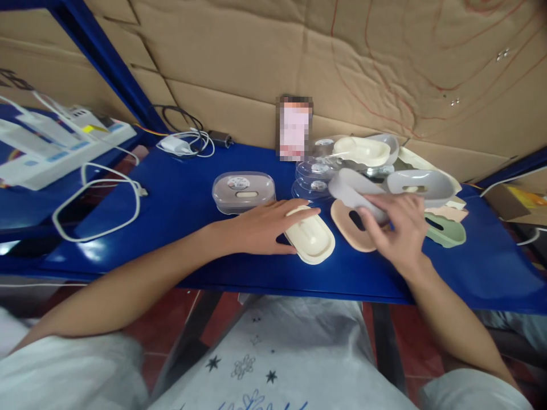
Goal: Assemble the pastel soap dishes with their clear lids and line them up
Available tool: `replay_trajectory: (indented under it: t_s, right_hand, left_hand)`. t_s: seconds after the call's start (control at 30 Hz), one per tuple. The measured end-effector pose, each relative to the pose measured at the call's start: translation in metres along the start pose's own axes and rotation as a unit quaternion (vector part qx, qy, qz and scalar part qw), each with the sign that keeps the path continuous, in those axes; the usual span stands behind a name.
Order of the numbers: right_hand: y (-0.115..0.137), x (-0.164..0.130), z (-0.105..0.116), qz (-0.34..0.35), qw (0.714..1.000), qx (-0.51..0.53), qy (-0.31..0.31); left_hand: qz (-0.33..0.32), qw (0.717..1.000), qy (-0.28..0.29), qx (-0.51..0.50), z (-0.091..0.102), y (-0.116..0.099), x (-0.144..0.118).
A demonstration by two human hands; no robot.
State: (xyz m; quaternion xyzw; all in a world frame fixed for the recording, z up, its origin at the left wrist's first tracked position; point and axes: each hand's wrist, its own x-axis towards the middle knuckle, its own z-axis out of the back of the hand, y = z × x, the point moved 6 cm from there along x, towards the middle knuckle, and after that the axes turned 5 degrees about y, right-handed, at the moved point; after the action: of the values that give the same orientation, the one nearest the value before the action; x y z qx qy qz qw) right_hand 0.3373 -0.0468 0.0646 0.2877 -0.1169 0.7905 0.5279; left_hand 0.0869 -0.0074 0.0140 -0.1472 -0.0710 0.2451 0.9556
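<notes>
My left hand (273, 225) rests over one end of a cream oval tray (314, 239) on the blue table, its fingers spread across the rim. In my right hand (399, 228) is a pale grey oval tray (354, 191), tilted and gripped between thumb and fingers. Under it lies a peach oval piece with a dark slot (348, 230). Behind my right hand sits another grey tray (421, 185), with a green piece (447, 230) to its right. Left of my left hand stands a lidded oval box (243, 191) with a clear cover and a label.
Clear plastic lids (314, 173) are stacked behind the trays, beside a cream tray (370, 151). A blurred upright phone-like object (294, 128) leans on the cardboard wall (231, 51). To the left are a coiled white cable (188, 143) and a power strip (64, 156).
</notes>
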Motion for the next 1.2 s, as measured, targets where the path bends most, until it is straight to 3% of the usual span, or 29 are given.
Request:
replay_trajectory:
  t_s: [0.13,0.27,0.4,0.5,0.63,0.77,1.0,1.2]
  right_hand:
    - [0.027,-0.009,-0.021,0.087,0.995,0.037,0.041]
    - [0.029,-0.011,-0.036,0.105,0.991,0.057,0.063]
    - [0.026,-0.009,-0.032,0.123,0.991,0.037,0.046]
    - [0.039,-0.008,-0.027,0.185,0.981,-0.001,0.058]
    - [0.071,-0.009,-0.031,0.272,0.957,-0.032,0.094]
    - [0.089,-0.013,-0.045,0.296,0.946,-0.007,0.134]
    - [0.086,-0.033,-0.060,0.314,0.932,-0.013,0.179]
    - [0.086,-0.034,-0.067,0.305,0.931,0.000,0.201]
  left_hand:
    - [0.075,0.997,0.007,0.014,-0.004,0.009,0.001]
    - [0.132,0.991,-0.018,0.009,-0.007,0.003,-0.002]
    - [0.153,0.986,-0.055,-0.016,-0.007,0.004,-0.007]
    - [0.168,0.984,-0.046,-0.024,-0.008,0.009,-0.011]
    - [0.143,0.989,-0.037,0.001,-0.004,0.005,-0.013]
    - [0.065,0.996,-0.017,0.061,-0.004,-0.005,-0.011]
    - [0.056,0.994,0.026,0.089,-0.004,0.000,-0.011]
    - [0.065,0.996,0.008,0.059,-0.013,0.004,-0.013]
